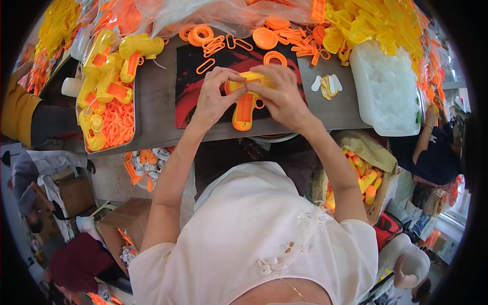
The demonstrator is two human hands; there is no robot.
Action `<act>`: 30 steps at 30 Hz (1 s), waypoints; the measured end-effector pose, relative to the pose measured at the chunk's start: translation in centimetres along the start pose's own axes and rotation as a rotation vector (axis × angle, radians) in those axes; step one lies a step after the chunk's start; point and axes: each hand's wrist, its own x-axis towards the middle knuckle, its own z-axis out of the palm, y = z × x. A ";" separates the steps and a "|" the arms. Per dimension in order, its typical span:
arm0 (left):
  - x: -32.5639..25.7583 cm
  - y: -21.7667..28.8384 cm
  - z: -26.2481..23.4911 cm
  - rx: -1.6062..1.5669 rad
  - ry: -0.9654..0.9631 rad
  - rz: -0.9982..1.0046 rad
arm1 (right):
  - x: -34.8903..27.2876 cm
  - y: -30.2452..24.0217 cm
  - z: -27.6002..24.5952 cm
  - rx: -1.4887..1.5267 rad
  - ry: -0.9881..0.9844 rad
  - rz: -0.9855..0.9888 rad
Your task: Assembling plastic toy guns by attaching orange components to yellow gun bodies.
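Over the edge of a black and red mat (pixel 188 109), a yellow and orange pistol-shaped plastic toy (pixel 242 116) lies with its grip toward me. My left hand (pixel 216 95) is closed at the toy's upper left, thumb and fingertips pinching its barrel end. From the other side my right hand (pixel 282 96) curls over the top, thumb and fingers closed on the toy near my left thumb. The fingers cover most of its upper part, so any small piece between them is hidden. Beyond my hands lie orange rings (pixel 201 34), flat loops (pixel 206 66) and round caps (pixel 265 38).
At left, a tray (pixel 134 122) bears yellow pistol-shaped toys (pixel 109 76) and small orange parts (pixel 118 124). A white bin (pixel 367 96) of translucent pieces stands at right, beside white and yellow strips (pixel 330 86). Yellow parts (pixel 373 20) pile behind. A sack (pixel 373 147) sits below right. People work nearby.
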 end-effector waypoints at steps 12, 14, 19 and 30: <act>-0.1 -0.6 0.0 0.097 0.039 0.059 | -0.1 -0.9 -0.3 -0.117 -0.092 -0.020; -0.4 -0.3 0.0 0.103 0.035 0.054 | -0.7 -0.3 -0.5 0.097 -0.024 0.091; -0.4 0.4 0.1 0.218 0.086 0.155 | -1.4 0.2 -0.5 -0.053 -0.041 0.091; -1.0 -0.1 0.5 0.507 0.100 0.467 | 2.3 3.2 -0.7 0.595 -0.271 0.516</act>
